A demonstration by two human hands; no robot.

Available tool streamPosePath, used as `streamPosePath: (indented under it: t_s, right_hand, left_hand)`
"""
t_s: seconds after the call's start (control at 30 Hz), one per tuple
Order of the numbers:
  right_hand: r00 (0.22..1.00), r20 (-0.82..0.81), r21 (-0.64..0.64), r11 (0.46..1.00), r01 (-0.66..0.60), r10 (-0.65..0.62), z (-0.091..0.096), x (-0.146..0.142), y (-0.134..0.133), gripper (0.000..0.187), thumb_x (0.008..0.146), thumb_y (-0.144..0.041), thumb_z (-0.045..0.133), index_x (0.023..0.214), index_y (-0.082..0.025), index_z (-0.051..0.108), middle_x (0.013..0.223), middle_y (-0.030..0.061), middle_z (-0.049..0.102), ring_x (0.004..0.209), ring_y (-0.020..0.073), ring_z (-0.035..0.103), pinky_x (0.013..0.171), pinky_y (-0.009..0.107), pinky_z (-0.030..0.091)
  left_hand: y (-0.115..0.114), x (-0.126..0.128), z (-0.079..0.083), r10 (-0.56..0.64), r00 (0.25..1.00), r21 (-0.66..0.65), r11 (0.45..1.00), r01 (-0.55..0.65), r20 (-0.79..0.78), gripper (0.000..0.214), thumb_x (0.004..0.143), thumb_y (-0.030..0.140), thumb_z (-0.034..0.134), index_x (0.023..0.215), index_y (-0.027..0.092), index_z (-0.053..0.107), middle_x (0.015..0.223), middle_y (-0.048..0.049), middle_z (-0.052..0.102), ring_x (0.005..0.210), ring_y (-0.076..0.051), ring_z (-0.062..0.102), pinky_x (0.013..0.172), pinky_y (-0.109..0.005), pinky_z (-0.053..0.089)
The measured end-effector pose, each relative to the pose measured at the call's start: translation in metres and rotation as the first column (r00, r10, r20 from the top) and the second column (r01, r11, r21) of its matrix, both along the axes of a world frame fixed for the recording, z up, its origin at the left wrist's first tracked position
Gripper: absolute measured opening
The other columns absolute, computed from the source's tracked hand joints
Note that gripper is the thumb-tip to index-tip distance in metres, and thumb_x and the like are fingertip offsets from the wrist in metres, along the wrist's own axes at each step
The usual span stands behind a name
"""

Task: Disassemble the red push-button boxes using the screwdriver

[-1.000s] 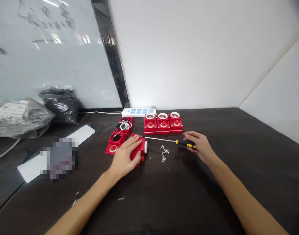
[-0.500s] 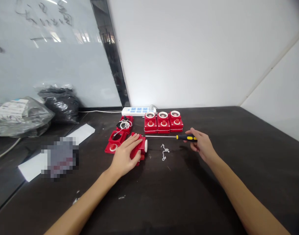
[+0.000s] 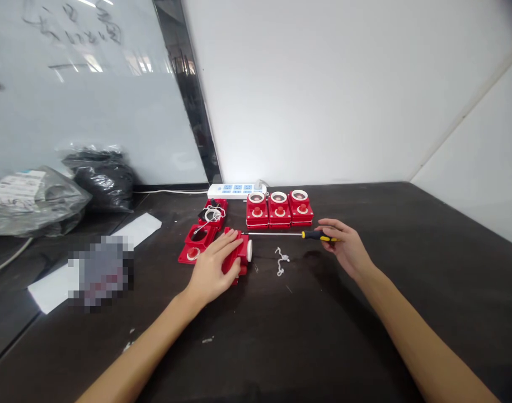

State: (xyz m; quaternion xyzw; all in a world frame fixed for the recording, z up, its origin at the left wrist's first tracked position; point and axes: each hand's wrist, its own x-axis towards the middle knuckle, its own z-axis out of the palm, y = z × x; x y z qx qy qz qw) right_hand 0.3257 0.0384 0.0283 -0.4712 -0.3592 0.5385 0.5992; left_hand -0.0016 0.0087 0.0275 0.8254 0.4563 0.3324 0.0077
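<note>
Upper left of the frame: handwriting on a whiteboard [image 3: 71,33], not legible. Below it, a plastic bag [image 3: 33,201] bears a white label, too small to read. At centre, the left hand [image 3: 209,266] clasps a red switch housing [image 3: 236,254] from above, just beside an opened red housing [image 3: 197,243]. Upper centre: a white power strip [image 3: 233,191] behind three red push-button boxes [image 3: 280,210]. Below these lies a white cord [image 3: 282,261]. Centre right: the right hand [image 3: 346,243] grips a screwdriver [image 3: 312,235] with a yellow-and-black handle, its tip just beside the red switch housing.
</note>
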Motion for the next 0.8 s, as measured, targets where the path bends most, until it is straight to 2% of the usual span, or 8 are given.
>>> streamPosePath:
  t_s: [0.13,0.23,0.33,0.4,0.5,0.57,0.73,0.8]
  right_hand:
    - [0.995,-0.09,-0.047,0.998,-0.047,0.043,-0.0006,0.0004,-0.0005,0.03,0.064,-0.029,0.078,0.091,-0.017,0.07,0.085,0.006,0.07,0.059,0.014,0.061,0.052,0.027,0.047]
    - [1.0,0.026,-0.145,0.989,0.001,0.003,-0.002,-0.0027,0.0004,0.034,0.074,-0.048,0.07,0.088,-0.016,0.068,0.068,0.0037,0.064,0.044,0.0146,0.058,0.039,0.025,0.036]
    - [0.997,0.08,-0.115,0.993,0.02,-0.011,-0.0017,-0.0049,0.0013,0.031,0.071,-0.043,0.074,0.084,-0.016,0.067,0.063,0.0006,0.06,0.035,0.0084,0.046,0.035,0.022,0.021]
    - [0.999,0.03,-0.071,0.997,-0.009,0.012,0.0002,-0.0042,0.0006,0.026,0.067,-0.034,0.076,0.084,-0.016,0.068,0.07,0.0025,0.064,0.038,0.0073,0.046,0.036,0.022,0.022]
    - [0.997,-0.044,-0.04,0.997,-0.064,0.062,0.003,-0.002,-0.002,0.026,0.061,-0.023,0.075,0.085,-0.016,0.069,0.083,0.0063,0.07,0.049,0.0115,0.056,0.043,0.025,0.037]
    - [0.995,-0.057,-0.059,0.995,-0.083,0.08,0.0032,-0.0015,-0.003,0.025,0.063,-0.027,0.073,0.086,-0.016,0.07,0.088,0.008,0.071,0.053,0.014,0.06,0.045,0.026,0.041]
    - [0.997,0.08,-0.074,0.997,0.01,-0.004,0.0004,-0.0028,-0.0009,0.032,0.073,-0.044,0.072,0.084,-0.015,0.069,0.071,0.0042,0.066,0.034,0.0034,0.036,0.035,0.021,0.016]
    - [0.998,0.057,-0.036,0.999,-0.016,0.018,0.0006,-0.0018,-0.0004,0.029,0.067,-0.035,0.078,0.086,-0.016,0.07,0.077,0.0046,0.069,0.04,0.0045,0.042,0.037,0.021,0.023]
  left_hand:
    - [-0.0002,-0.0003,0.0008,0.011,1.0,0.008,1.0,-0.011,-0.01,0.04,0.088,0.03,0.054,0.123,0.018,0.066,0.135,-0.0097,0.061,0.129,-0.029,0.054,0.107,-0.05,0.047]
    - [-0.0005,-0.0008,0.0025,0.014,1.0,0.025,1.0,-0.013,-0.027,0.039,0.088,0.03,0.053,0.122,0.017,0.066,0.134,-0.0104,0.061,0.127,-0.029,0.055,0.106,-0.05,0.048]
    - [-0.0005,-0.0014,0.0033,0.004,1.0,0.029,1.0,-0.003,-0.03,0.038,0.088,0.029,0.053,0.122,0.019,0.066,0.134,-0.0097,0.061,0.128,-0.029,0.055,0.106,-0.05,0.048]
    - [-0.0002,-0.0017,0.0028,0.004,1.0,0.035,0.999,-0.003,-0.029,0.038,0.088,0.029,0.054,0.123,0.019,0.066,0.134,-0.0094,0.062,0.127,-0.029,0.055,0.105,-0.05,0.049]
    - [0.0005,-0.0021,0.0014,0.009,0.999,0.051,0.999,-0.007,-0.036,0.039,0.088,0.029,0.053,0.123,0.018,0.066,0.133,-0.0106,0.062,0.127,-0.029,0.056,0.104,-0.049,0.05]
    - [0.0007,-0.0021,0.001,0.008,0.999,0.056,0.998,-0.006,-0.039,0.039,0.088,0.029,0.053,0.123,0.017,0.065,0.134,-0.011,0.062,0.127,-0.028,0.056,0.105,-0.049,0.049]
    - [0.0002,-0.002,0.0021,0.005,0.999,0.049,0.999,-0.003,-0.048,0.039,0.089,0.03,0.052,0.123,0.016,0.065,0.134,-0.0116,0.061,0.127,-0.029,0.055,0.105,-0.049,0.049]
    - [0.0,-0.0018,0.0022,0.008,0.999,0.048,0.999,-0.006,-0.046,0.039,0.089,0.029,0.052,0.123,0.015,0.065,0.134,-0.0118,0.062,0.128,-0.028,0.055,0.106,-0.049,0.049]
